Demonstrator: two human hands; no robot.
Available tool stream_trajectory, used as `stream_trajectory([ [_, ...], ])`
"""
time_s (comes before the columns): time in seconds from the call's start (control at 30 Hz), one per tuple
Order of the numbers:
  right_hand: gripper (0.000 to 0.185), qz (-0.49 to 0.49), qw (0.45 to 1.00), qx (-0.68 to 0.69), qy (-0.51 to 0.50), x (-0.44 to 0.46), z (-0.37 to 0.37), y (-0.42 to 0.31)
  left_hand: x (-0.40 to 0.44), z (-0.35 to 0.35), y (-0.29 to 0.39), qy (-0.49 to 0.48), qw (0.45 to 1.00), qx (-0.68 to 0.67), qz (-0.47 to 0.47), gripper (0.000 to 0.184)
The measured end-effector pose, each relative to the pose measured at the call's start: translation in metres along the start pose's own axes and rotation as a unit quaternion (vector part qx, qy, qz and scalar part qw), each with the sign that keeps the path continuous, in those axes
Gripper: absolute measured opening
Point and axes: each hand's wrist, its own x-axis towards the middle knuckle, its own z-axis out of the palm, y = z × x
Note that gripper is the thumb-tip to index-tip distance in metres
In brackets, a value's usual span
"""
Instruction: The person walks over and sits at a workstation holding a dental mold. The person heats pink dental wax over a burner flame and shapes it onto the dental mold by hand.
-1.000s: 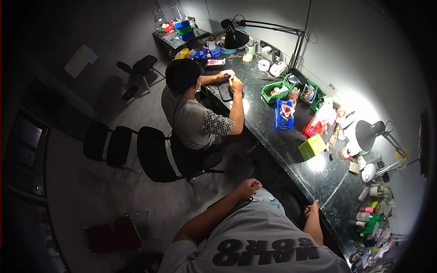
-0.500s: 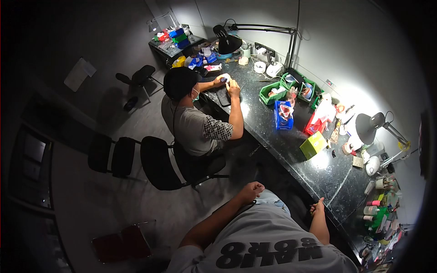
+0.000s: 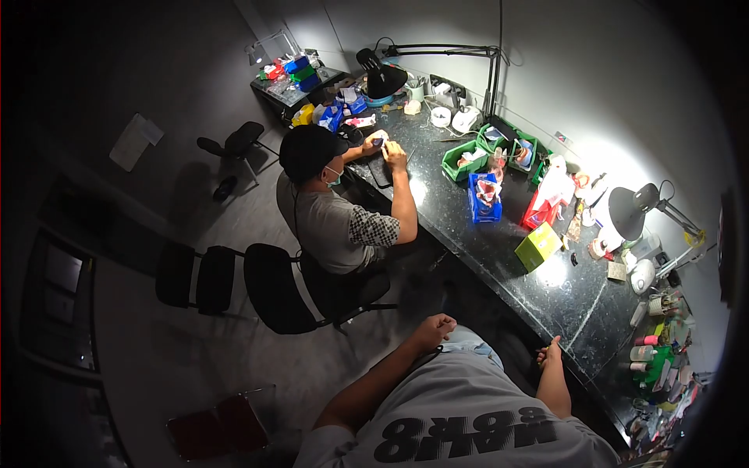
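Observation:
My left hand [image 3: 434,332] is in front of my body at the waist, its fingers curled together, with no object showing in it. At the dark workbench [image 3: 468,257], my right hand [image 3: 549,353] is near the front edge. Its thumb points out and its fingers are loosely bent apart, with nothing visible in them. I cannot tell whether it touches the edge. The bench things nearest to it are a yellow-green box [image 3: 537,246] and a small beige block [image 3: 616,271], both well beyond its reach.
A seated co-worker [image 3: 335,210] holds a small whitish piece at the bench. Green bins [image 3: 465,160], a blue bin [image 3: 484,197] and a red bin [image 3: 538,212] stand on it. Lamps, including a black one [image 3: 381,76], light it. A black chair [image 3: 281,288] is at left.
The view has shifted slightly. Both my hands keep much the same pose. The co-worker still holds the small piece, with the head turned a little more toward it.

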Motion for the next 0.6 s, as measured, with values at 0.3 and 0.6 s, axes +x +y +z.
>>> stream_trajectory([
  [0.3,0.075,0.001,1.000,0.003,0.000,0.013,0.001,0.001,-0.006,0.007,-0.003,0.015,0.999,-0.010,-0.029,0.031],
  [0.6,0.073,-0.084,0.996,-0.013,0.028,-0.010,0.002,0.023,-0.027,0.044,-0.006,-0.052,0.997,0.018,-0.056,0.031],
])
